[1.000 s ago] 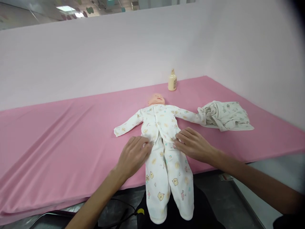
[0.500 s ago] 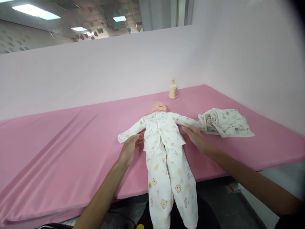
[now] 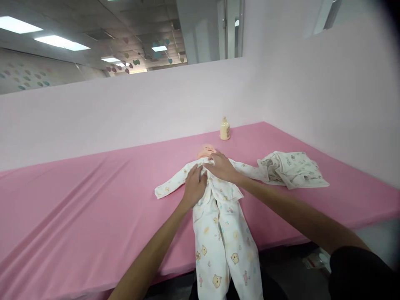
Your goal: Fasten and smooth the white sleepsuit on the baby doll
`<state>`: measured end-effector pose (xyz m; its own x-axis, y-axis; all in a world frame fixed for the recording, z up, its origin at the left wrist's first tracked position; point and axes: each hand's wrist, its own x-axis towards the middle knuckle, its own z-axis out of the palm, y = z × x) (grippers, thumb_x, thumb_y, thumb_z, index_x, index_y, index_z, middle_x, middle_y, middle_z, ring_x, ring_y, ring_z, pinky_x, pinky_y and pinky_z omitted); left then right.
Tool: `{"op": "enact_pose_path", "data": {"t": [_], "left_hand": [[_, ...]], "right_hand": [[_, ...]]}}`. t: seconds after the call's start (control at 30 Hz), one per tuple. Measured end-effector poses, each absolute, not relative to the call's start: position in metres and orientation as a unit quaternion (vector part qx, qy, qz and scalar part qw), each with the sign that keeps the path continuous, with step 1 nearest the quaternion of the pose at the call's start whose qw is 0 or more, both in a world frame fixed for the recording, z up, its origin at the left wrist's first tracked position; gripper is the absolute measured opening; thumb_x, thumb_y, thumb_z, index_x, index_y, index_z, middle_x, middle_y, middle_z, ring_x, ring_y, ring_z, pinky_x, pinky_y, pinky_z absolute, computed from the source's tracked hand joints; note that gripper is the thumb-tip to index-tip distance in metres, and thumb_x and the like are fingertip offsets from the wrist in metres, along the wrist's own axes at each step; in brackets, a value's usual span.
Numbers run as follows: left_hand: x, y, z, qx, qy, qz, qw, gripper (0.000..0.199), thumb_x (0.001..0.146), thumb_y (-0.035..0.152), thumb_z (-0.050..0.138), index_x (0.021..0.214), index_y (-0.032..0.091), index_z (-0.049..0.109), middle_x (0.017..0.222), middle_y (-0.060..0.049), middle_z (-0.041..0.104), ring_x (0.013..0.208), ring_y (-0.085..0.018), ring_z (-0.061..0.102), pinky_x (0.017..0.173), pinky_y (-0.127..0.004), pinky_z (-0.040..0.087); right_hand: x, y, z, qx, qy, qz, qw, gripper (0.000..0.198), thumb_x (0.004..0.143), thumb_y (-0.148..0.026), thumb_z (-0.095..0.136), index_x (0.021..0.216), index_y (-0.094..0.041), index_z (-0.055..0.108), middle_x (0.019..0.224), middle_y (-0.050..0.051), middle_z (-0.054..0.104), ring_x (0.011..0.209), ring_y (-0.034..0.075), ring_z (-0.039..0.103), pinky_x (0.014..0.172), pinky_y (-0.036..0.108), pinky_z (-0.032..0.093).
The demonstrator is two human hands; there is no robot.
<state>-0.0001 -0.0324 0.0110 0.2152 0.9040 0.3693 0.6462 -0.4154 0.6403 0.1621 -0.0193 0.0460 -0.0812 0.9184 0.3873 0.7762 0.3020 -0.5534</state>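
A baby doll (image 3: pixel 205 150) lies on its back on the pink sheet, its head towards the wall. It wears a white long-sleeved baby shirt (image 3: pixel 226 192) with a small animal print and matching trousers (image 3: pixel 208 237), whose legs hang past the table's near edge. My left hand (image 3: pixel 196 186) is at the shirt's front opening on the chest, fingers bent against the fabric. Just above it, my right hand (image 3: pixel 222 166) has its thumb and fingers closed on the shirt near the collar. The fingertips partly hide the cloth they grip. Both sleeves are spread out sideways.
A cream pump bottle (image 3: pixel 225 130) stands near the wall behind the doll. Crumpled white printed cloth (image 3: pixel 295 168) lies to the right, touching the sleeve end. The pink sheet (image 3: pixel 93 208) has creases on the left. A white wall (image 3: pixel 125 121) borders the back and right.
Both hands have moved inward and up from beside the doll's waist to the shirt front by the collar, taking hold there. The view has tilted slightly upward.
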Motion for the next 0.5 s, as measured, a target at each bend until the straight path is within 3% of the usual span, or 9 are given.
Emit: {"op": "enact_pose_path", "data": {"t": [0.1, 0.3, 0.5], "left_hand": [[0.002, -0.032, 0.003, 0.768, 0.498, 0.342, 0.214, 0.054, 0.100, 0.034, 0.034, 0.149, 0.013, 0.044, 0.161, -0.015, 0.029, 0.153, -0.027, 0.021, 0.126, -0.050, 0.017], [-0.001, -0.034, -0.008, 0.778, 0.484, 0.331, 0.225, 0.061, 0.101, 0.036, 0.026, 0.155, 0.009, 0.033, 0.163, -0.012, 0.023, 0.155, -0.020, 0.011, 0.129, -0.039, 0.008], [-0.009, -0.046, -0.004, 0.743, 0.491, 0.359, 0.278, 0.063, 0.101, 0.042, 0.031, 0.154, 0.009, 0.035, 0.164, -0.013, 0.021, 0.154, -0.022, 0.013, 0.128, -0.041, 0.012]], "right_hand": [[0.141, -0.013, 0.034, -0.601, -0.735, 0.026, 0.313, 0.026, 0.094, -0.034, 0.050, 0.110, -0.017, 0.062, 0.124, 0.016, 0.060, 0.119, 0.033, 0.052, 0.100, 0.050, 0.039], [0.125, -0.015, 0.008, -0.592, -0.724, -0.072, 0.347, 0.028, 0.095, -0.033, 0.047, 0.107, -0.017, 0.065, 0.118, 0.017, 0.062, 0.111, 0.034, 0.052, 0.095, 0.052, 0.038], [0.131, -0.016, 0.003, -0.583, -0.712, -0.059, 0.387, 0.028, 0.093, -0.034, 0.048, 0.107, -0.018, 0.067, 0.120, 0.016, 0.065, 0.114, 0.034, 0.053, 0.100, 0.054, 0.036]]}}
